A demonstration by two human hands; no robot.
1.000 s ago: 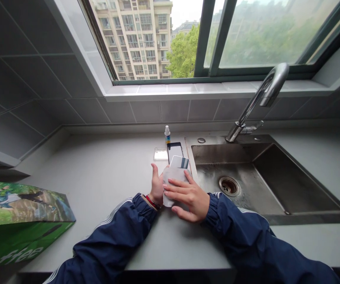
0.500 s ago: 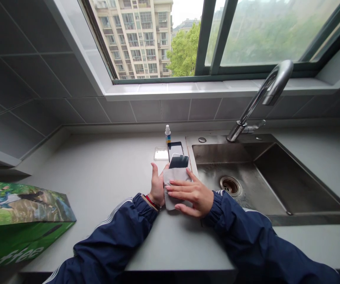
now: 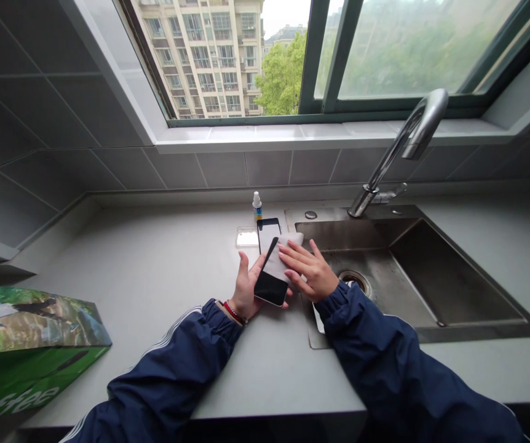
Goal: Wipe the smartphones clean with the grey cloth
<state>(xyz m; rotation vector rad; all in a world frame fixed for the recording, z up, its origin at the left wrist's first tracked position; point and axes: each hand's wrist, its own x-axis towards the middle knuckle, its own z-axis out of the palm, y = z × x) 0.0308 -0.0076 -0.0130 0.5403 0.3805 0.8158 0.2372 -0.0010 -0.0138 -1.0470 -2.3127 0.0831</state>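
A black-fronted smartphone [image 3: 270,290] lies tilted across the palm of my left hand [image 3: 245,288], its thumb raised and its fingertips showing past the far side. Over the upper part of the screen is a light grey cleaning cloth [image 3: 274,264] with a zigzag edge. My right hand [image 3: 312,272] presses the cloth onto the phone with its fingers nearly flat. Just beyond the hands, a dark-framed flat panel [image 3: 268,226] rests on the counter, partly hidden by the phone. Beside it are a clear phone case [image 3: 245,237] and a small white-capped bottle [image 3: 257,208].
A steel sink [image 3: 412,335] with a chrome faucet [image 3: 385,157] lies to the right. A green printed bag [image 3: 34,363] stands at the left. The pale counter [image 3: 154,258] runs under the window [image 3: 232,121]. A white object [image 3: 318,320] shows partly beneath my right sleeve.
My right hand has moved the cloth up the phone, uncovering its lower screen. The phone has turned and its lower end now points toward me. The view has shifted slightly.
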